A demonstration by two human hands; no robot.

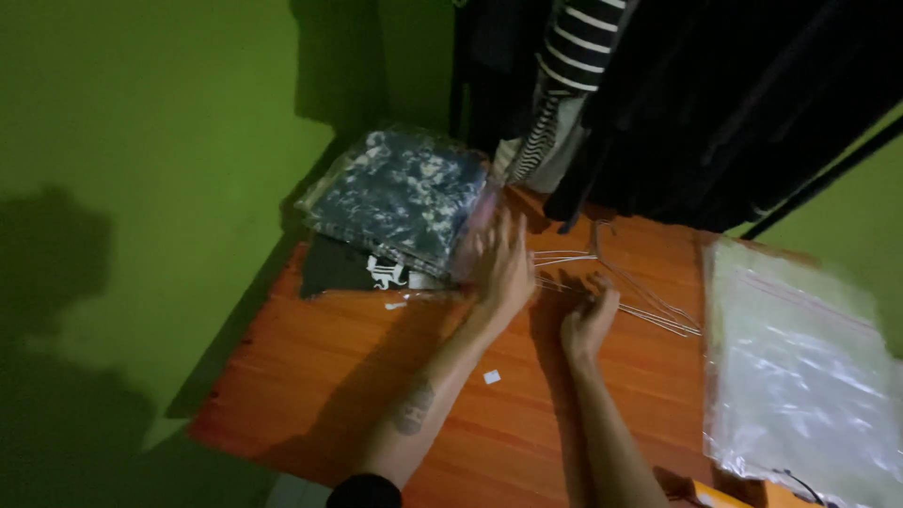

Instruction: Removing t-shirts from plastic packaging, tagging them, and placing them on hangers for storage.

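Two bare hands work over an orange wooden table set against a green wall. Left hand lies flat, fingers spread, palm against the near side of a clear bag with a dark patterned garment, which sits on a stack at the table's far left corner. Under it lies a black bagged garment with a white print. Right hand, fingers curled, rests on wire hangers near the far edge; whether it grips one cannot be told. Empty clear bags lie along the right edge. Dark clothes hang beyond the far edge.
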